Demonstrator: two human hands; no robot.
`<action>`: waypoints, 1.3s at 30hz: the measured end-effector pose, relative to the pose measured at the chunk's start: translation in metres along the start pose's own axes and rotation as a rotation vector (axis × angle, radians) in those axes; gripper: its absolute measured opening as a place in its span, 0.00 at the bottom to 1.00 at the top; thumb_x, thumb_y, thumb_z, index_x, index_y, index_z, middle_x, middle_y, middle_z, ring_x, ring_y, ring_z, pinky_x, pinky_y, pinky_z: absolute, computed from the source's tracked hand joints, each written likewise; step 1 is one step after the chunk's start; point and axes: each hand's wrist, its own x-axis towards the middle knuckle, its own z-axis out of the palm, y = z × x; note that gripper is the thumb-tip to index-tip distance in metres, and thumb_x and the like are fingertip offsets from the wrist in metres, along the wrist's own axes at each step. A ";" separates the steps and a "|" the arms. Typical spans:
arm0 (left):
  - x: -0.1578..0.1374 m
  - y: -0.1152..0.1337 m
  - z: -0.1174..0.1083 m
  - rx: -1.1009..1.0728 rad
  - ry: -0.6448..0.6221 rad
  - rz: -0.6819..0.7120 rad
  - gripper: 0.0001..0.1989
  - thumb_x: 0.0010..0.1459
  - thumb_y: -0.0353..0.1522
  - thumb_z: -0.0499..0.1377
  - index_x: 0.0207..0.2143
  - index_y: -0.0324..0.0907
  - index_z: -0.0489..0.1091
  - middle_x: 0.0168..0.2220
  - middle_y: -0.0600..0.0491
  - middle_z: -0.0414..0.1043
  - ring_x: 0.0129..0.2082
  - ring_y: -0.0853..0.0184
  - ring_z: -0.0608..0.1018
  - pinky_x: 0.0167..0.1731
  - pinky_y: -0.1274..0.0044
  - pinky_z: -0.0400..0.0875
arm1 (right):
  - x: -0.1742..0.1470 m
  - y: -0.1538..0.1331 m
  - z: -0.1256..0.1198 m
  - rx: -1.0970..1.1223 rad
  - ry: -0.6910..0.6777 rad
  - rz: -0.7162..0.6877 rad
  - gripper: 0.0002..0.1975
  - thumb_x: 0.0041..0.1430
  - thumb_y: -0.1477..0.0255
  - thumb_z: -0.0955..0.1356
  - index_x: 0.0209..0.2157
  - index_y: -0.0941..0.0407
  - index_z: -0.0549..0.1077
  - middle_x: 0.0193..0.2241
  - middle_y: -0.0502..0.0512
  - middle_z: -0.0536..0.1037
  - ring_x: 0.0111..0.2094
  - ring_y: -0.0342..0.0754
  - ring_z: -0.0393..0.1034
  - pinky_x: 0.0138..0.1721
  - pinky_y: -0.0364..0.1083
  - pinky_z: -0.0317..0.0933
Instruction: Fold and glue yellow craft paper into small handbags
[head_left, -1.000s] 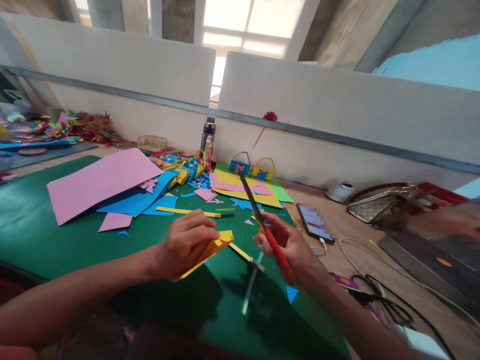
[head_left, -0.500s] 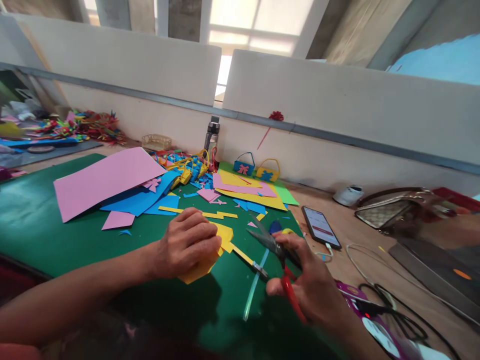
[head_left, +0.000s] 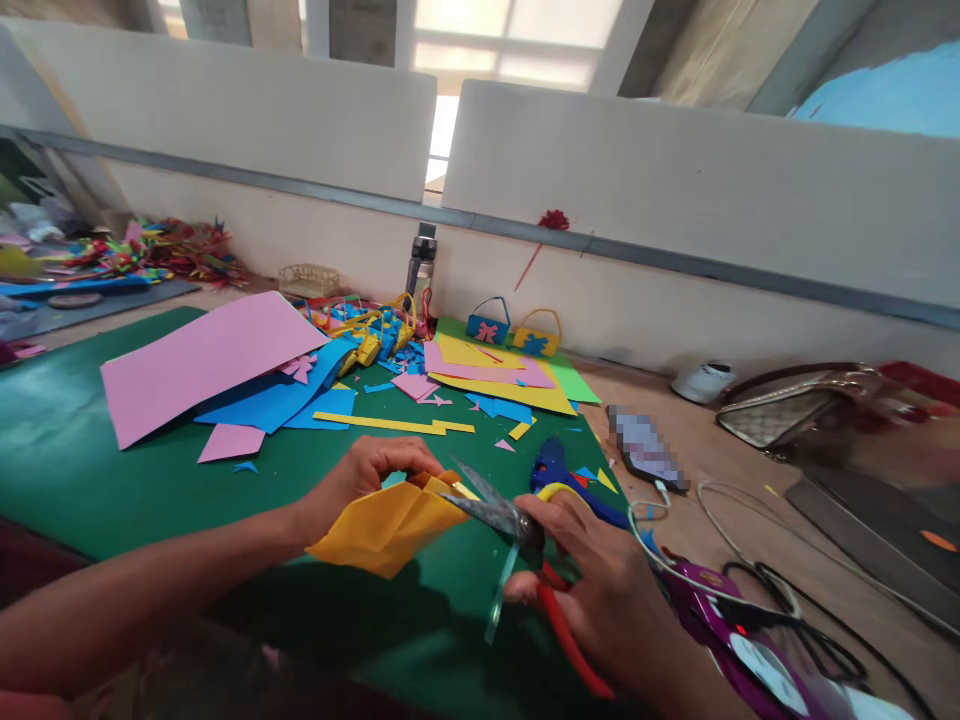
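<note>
A folded yellow paper piece [head_left: 386, 530] hangs tilted above the green mat, with my left hand [head_left: 375, 470] closed on its upper edge. My left fingertips are partly hidden behind the paper. My right hand [head_left: 592, 570] grips scissors [head_left: 517, 525] with red and yellow handles. Their blades stand apart and reach the paper's right end; whether they touch it I cannot tell. Below the blades lies a clear glue stick [head_left: 496, 610], partly covered by the right thumb. Just beyond the right hand rests a blue glue gun [head_left: 551, 462].
Pink sheet [head_left: 217, 360] and blue sheet [head_left: 277, 395] lie on the mat [head_left: 142, 520]. Small paper handbags [head_left: 487, 328] stand by the wall near a bottle [head_left: 421, 265]. On the right are a phone [head_left: 645, 450], cables [head_left: 750, 540] and a handbag [head_left: 787, 415].
My left hand has turned the yellow paper so its broad face shows. My right hand has brought the scissors left to the paper's end, uncovering more of the glue gun.
</note>
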 end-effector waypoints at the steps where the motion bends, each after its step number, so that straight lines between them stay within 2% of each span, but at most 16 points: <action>1: 0.000 0.001 0.000 -0.025 -0.011 -0.021 0.11 0.48 0.34 0.61 0.35 0.37 0.73 0.29 0.50 0.70 0.27 0.70 0.70 0.27 0.79 0.64 | 0.000 -0.002 0.000 0.005 -0.006 0.004 0.21 0.50 0.57 0.67 0.41 0.57 0.66 0.26 0.53 0.70 0.26 0.46 0.67 0.25 0.44 0.61; 6: -0.001 0.000 0.002 -0.106 -0.025 -0.061 0.10 0.49 0.34 0.61 0.33 0.39 0.74 0.31 0.49 0.72 0.29 0.67 0.72 0.29 0.76 0.67 | 0.000 -0.005 0.004 0.046 -0.047 0.041 0.20 0.49 0.61 0.68 0.41 0.57 0.66 0.27 0.54 0.71 0.27 0.46 0.67 0.26 0.43 0.62; 10: -0.002 -0.001 0.004 -0.124 -0.041 -0.019 0.10 0.50 0.34 0.61 0.35 0.40 0.74 0.34 0.47 0.74 0.32 0.65 0.74 0.32 0.75 0.69 | -0.002 -0.005 0.009 0.044 -0.066 0.061 0.20 0.48 0.62 0.70 0.41 0.57 0.66 0.27 0.54 0.71 0.27 0.46 0.67 0.25 0.44 0.62; 17: -0.002 -0.005 0.005 -0.055 -0.070 0.016 0.08 0.49 0.34 0.62 0.33 0.41 0.74 0.33 0.48 0.75 0.32 0.65 0.75 0.31 0.77 0.70 | -0.004 -0.007 0.011 0.040 -0.086 0.069 0.21 0.45 0.65 0.72 0.41 0.58 0.67 0.27 0.54 0.71 0.26 0.47 0.67 0.24 0.44 0.61; 25: -0.004 -0.004 0.006 -0.122 -0.077 0.039 0.10 0.49 0.33 0.62 0.36 0.42 0.74 0.36 0.48 0.75 0.36 0.64 0.76 0.35 0.76 0.71 | -0.004 -0.007 0.012 0.084 -0.080 0.075 0.20 0.48 0.64 0.70 0.42 0.58 0.67 0.27 0.54 0.72 0.26 0.47 0.67 0.25 0.44 0.62; 32: -0.001 -0.001 0.002 -0.115 -0.159 -0.062 0.11 0.49 0.33 0.62 0.36 0.39 0.74 0.37 0.48 0.74 0.35 0.65 0.75 0.35 0.77 0.69 | -0.006 -0.008 0.014 0.093 -0.078 0.064 0.18 0.50 0.63 0.69 0.41 0.58 0.67 0.27 0.54 0.72 0.26 0.47 0.67 0.25 0.43 0.61; 39: -0.002 -0.001 0.002 -0.121 -0.149 -0.115 0.12 0.48 0.34 0.62 0.36 0.39 0.74 0.37 0.48 0.74 0.36 0.64 0.74 0.35 0.76 0.67 | -0.007 -0.007 0.014 0.087 -0.091 0.065 0.21 0.50 0.61 0.68 0.42 0.59 0.68 0.26 0.54 0.72 0.25 0.46 0.67 0.24 0.43 0.60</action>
